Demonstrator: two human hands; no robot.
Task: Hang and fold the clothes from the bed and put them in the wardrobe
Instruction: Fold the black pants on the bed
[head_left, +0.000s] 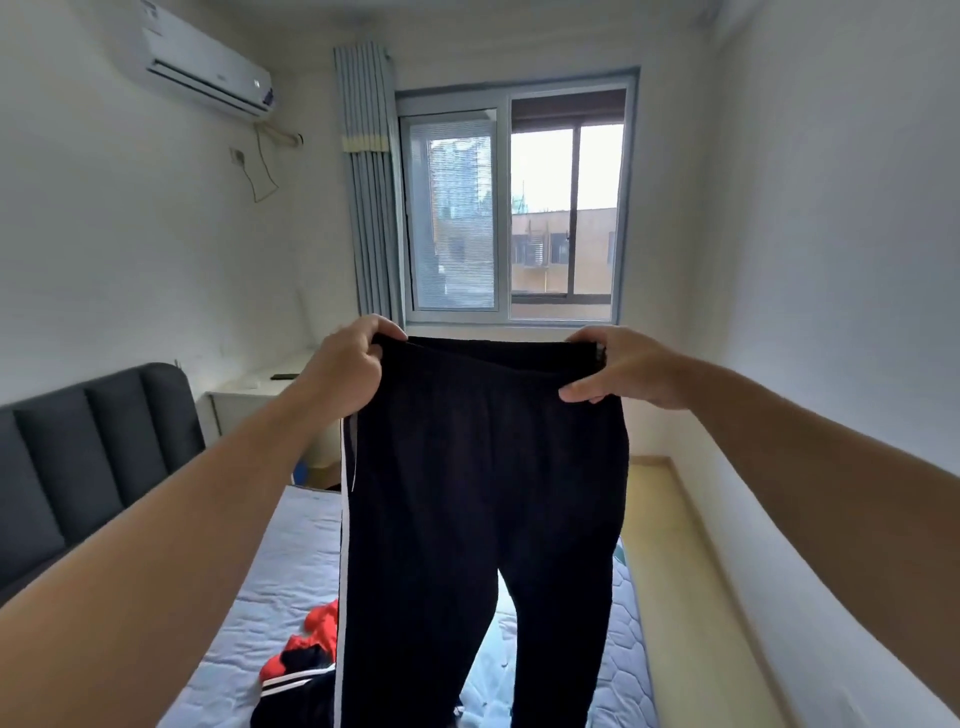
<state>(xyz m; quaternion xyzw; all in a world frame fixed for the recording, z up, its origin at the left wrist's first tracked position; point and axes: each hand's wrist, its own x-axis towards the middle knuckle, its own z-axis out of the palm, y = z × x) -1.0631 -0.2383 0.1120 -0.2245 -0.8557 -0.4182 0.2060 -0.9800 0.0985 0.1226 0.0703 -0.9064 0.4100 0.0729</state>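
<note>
While arms extend forward, left grip (345, 371), right grip (621, 371) pinch trousers (483, 467) at waistband.

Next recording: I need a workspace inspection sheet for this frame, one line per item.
Surface: quilted light blue mattress, partly hidden by the trousers.
Job's things: black trousers with a white side stripe, held up by the waistband, legs hanging; red and black garment crumpled on the mattress; wardrobe not in view.
Clutter: small dark object on the white bedside table.
Grips: left hand and right hand each pinch one end of the waistband.
Cables: cord hangs looped on the wall below the air conditioner.
Surroundings: dark padded headboard, window, gathered curtain.
</note>
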